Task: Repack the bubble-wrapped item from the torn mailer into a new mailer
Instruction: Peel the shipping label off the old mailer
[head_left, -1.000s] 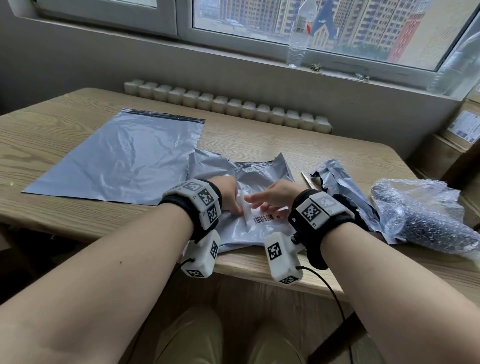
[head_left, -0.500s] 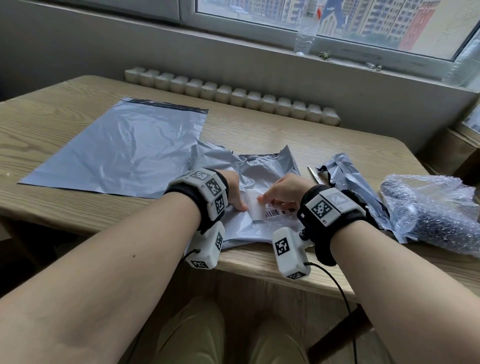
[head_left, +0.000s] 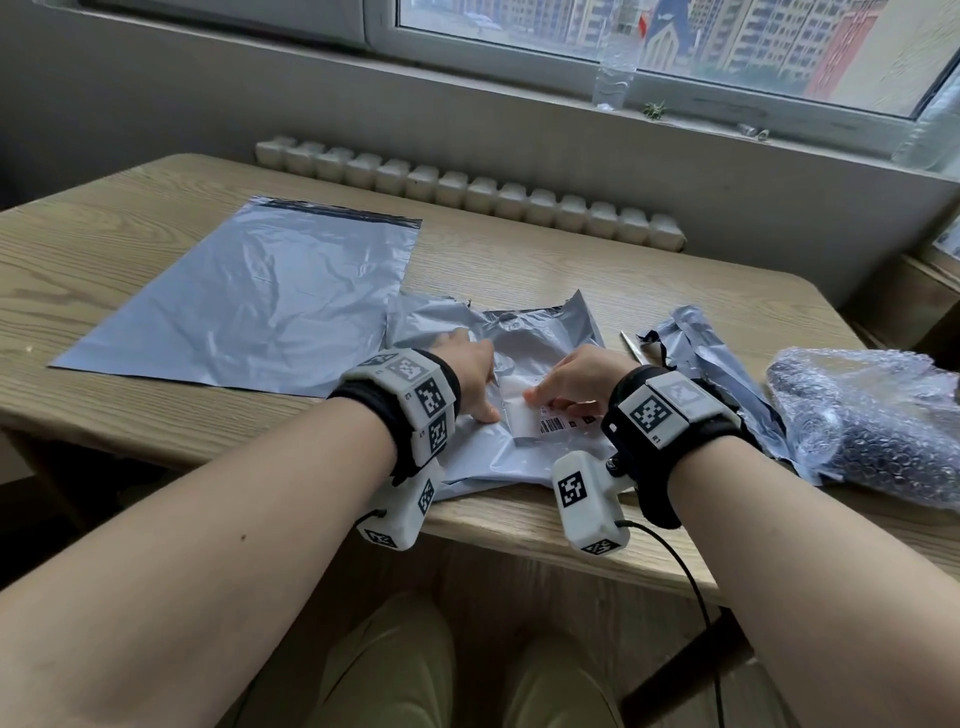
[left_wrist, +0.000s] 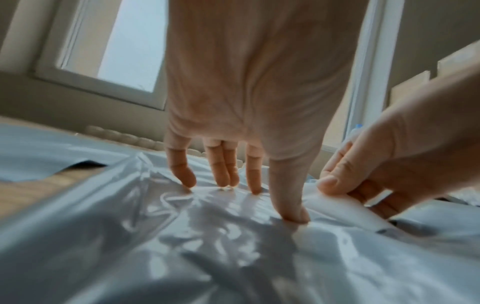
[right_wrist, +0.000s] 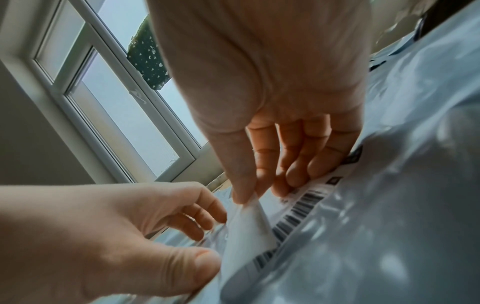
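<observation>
A crumpled grey torn mailer (head_left: 540, 332) lies at the table's front edge and bears a white barcode label (head_left: 524, 421). My left hand (head_left: 467, 374) presses the mailer (left_wrist: 182, 257) down with straight fingertips (left_wrist: 226, 172) and thumb, just left of the label. My right hand (head_left: 566, 384) pinches the label's (right_wrist: 249, 230) lifted left end between thumb and forefinger (right_wrist: 246, 185); the barcode part still sticks to the plastic. The flat new mailer (head_left: 260, 296) lies to the left. The bubble-wrapped item (head_left: 872, 431) rests at the far right, untouched.
A torn-off grey strip (head_left: 711, 364) lies between the torn mailer and the bubble wrap, with a thin metal blade (head_left: 631, 345) beside it. A white ribbed bar (head_left: 467, 197) runs along the table's back. A bottle (head_left: 615, 78) stands on the windowsill.
My right fingers went from lying on the label to pinching its left end, which is now lifted off the mailer. The left hand keeps pressing in place.
</observation>
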